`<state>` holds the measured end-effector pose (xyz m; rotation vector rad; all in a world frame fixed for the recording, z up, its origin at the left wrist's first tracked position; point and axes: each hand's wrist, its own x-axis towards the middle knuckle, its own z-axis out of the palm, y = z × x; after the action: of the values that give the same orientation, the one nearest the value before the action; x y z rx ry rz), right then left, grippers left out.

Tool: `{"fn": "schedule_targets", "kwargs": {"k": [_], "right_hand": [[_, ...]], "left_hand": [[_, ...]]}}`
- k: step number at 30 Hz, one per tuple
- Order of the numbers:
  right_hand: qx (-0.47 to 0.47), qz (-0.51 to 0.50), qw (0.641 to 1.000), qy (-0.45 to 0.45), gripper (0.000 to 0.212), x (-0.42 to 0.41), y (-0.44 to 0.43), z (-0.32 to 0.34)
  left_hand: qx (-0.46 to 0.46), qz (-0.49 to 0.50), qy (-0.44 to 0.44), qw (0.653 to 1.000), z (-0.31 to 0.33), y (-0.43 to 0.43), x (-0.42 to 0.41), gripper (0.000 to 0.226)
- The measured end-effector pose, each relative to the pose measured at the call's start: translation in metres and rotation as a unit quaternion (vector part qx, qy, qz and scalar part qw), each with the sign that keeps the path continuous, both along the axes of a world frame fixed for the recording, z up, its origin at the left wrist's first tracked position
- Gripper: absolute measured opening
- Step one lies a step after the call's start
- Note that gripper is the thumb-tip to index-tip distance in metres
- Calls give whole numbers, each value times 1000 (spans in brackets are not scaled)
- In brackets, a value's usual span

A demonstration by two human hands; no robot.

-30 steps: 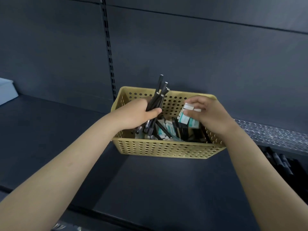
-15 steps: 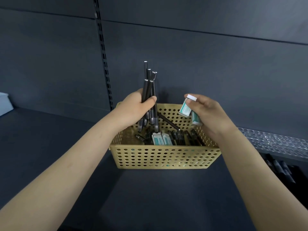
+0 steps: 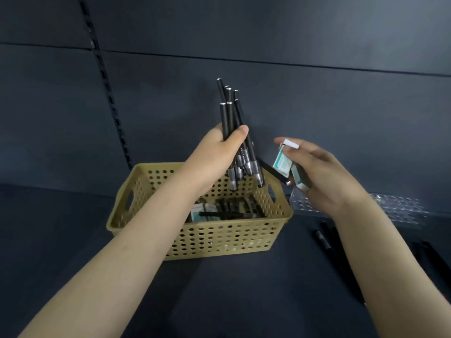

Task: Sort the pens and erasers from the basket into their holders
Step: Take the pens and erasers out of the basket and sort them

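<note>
The left hand [image 3: 217, 154] is closed round a fistful of black pens [image 3: 229, 120]. They stand nearly upright, caps above the thumb and silver grips hanging below the palm, a hold that looks meant to keep the lot together for one trip to the holder. The right hand [image 3: 322, 172] pinches two sleeved erasers [image 3: 283, 163] between thumb and fingers, so each kind is already kept apart, one to a hand. Both hands hover above the basket [image 3: 219, 240], which sits on the shelf [image 3: 244, 301] under the left wrist. More pens and a couple of erasers [image 3: 202, 211] lie on its floor beneath the left palm, so by my reckoning the sorting is far from over.

One loose pen [image 3: 273, 173] slants from the bunch toward the right fingers; I cannot tell which hand has it, and it may slip. Beyond the right wrist lies a clear perforated holder [image 3: 395, 208], likely where the pens go. Dark pen-like shapes [image 3: 322, 240] lie on the shelf below that forearm, too blurred to be sure of. The right arm crosses the way to the holder.
</note>
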<state>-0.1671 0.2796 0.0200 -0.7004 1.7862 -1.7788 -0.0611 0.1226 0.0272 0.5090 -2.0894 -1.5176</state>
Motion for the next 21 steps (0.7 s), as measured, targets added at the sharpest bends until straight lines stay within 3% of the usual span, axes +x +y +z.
{"fn": "schedule_targets", "kwargs": {"k": [6,13,15,17,21], "right_hand": [[-22,-22,999,-34,19,-29,80,-10],[-47,-117,986,-105,17,-81,216,-41],[-21,-142,985,-94,22,-96,258,-50],[5,-185,980,-69,8,-111,298,-61],[100,-277,954,48,4,-142,370,-81]], "left_hand": [[11,-19,16,1000,-3,84,-51,31],[51,-69,-41,995,-36,209,-111,30],[62,-91,-61,992,-48,245,-126,30],[65,-115,-78,988,-59,279,-141,33],[70,-150,-92,982,-76,333,-169,36]]}}
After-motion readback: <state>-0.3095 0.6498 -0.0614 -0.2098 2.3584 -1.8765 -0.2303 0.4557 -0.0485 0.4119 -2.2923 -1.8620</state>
